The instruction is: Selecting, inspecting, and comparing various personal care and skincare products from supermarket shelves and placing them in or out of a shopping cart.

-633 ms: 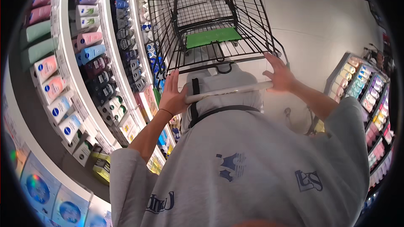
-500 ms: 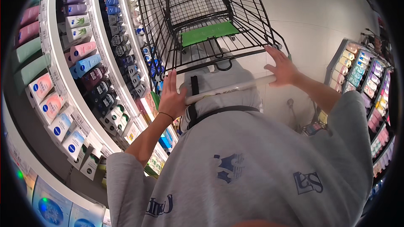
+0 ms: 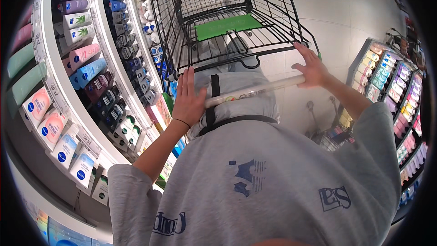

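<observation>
Before me is a black wire shopping cart (image 3: 277, 16) with a green panel (image 3: 227, 26) at its near end. Its pale handle bar (image 3: 255, 90) runs across in front of my waist. At the bar's left end rests my left hand (image 3: 189, 98), its fingers stretched forward and a thin dark band around the wrist. My right hand (image 3: 313, 69) lies at the right end with fingers spread, their tips near the basket's rim. Neither hand has its fingers wrapped round the bar. The undersides of both palms are hidden.
Close on my left, white shelves (image 3: 98, 23) hold rows of tubes and bottles, among them blue tubes (image 3: 93, 74) and pink-and-white tubes (image 3: 52, 125). To the right stands a display rack (image 3: 387, 77) of colourful packs. Pale floor (image 3: 327, 13) stretches beyond the cart.
The shelf goods on the left have shifted slightly in view. Both hands stay on the bar, fingers still extended, and the cart sits a little differently in view.
</observation>
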A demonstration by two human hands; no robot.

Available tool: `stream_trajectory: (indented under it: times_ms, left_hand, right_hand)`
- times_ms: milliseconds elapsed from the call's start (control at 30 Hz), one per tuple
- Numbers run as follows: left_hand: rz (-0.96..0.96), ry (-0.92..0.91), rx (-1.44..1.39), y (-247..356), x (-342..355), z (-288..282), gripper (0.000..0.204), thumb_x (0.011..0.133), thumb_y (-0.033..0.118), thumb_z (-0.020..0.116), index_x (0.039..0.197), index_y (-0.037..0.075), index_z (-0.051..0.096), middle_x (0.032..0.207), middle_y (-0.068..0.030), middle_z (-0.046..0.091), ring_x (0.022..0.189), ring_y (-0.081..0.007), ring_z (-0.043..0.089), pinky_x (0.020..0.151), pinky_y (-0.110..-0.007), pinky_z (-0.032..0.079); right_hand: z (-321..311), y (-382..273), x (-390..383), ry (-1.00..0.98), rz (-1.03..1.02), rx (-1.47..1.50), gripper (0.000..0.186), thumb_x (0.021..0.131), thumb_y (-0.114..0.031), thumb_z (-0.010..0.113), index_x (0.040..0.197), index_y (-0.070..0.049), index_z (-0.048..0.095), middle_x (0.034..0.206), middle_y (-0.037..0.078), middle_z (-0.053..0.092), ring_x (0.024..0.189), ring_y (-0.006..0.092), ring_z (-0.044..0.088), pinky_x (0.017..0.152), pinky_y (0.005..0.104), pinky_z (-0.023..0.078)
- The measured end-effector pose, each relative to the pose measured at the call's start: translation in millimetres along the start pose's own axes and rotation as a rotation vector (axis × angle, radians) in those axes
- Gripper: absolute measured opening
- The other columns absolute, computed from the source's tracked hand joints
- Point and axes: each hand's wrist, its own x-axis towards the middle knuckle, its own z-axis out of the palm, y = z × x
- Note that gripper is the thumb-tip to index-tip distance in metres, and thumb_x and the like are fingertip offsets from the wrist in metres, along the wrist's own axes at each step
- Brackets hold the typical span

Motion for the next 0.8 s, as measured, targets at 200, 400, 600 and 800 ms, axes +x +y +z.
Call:
stream_trajectory:
  times_ms: [200,400,600,800]
  left_hand:
    - [-0.025,-0.045,-0.001,2.7,-1.4,-2.4,0.014,0.080,0.007,0.057,0.093,0.004,0.058,0.152,-0.0320,0.018,0.140,-0.0479,0.024,0.110,-0.051,0.031]
    - [-0.046,-0.072,-0.015,1.8,-2.8,-1.4,0.014,0.079,0.006,0.057,0.093,0.004,0.057,0.152,-0.0319,0.015,0.141,-0.0485,0.022,0.107,-0.050,0.035]
    - [-0.049,-0.111,-0.019,3.8,-1.9,-0.3,0.017,0.078,0.004,0.058,0.094,0.004,0.058,0.152,-0.0324,0.015,0.141,-0.0491,0.022,0.107,-0.050,0.036]
    - [-0.014,-0.077,0.007,1.1,-8.9,1.0,0.016,0.079,0.005,0.058,0.095,0.004,0.059,0.152,-0.0330,0.015,0.141,-0.0488,0.021,0.103,-0.048,0.039]
  right_hand:
    - [3.7,2.1,-4.1,-0.038,0.036,0.007,0.053,0.049,-0.029,0.080,0.097,-0.011,0.067,0.153,0.025,0.018,0.142,0.0423,0.021,0.111,0.0495,0.030]
    - [5.6,-1.1,-4.6,-0.059,0.038,0.000,0.055,0.048,-0.031,0.080,0.098,-0.011,0.067,0.153,0.025,0.018,0.142,0.0421,0.021,0.110,0.0494,0.030]
    - [4.3,-4.9,-7.2,-0.044,0.034,-0.017,0.053,0.051,-0.034,0.082,0.094,-0.009,0.065,0.150,0.028,0.023,0.139,0.0439,0.026,0.109,0.0502,0.033]
    - [7.8,-11.8,-8.9,0.079,-0.004,0.020,0.045,0.054,-0.030,0.078,0.090,-0.007,0.064,0.148,0.028,0.028,0.137,0.0445,0.030,0.108,0.0501,0.034]
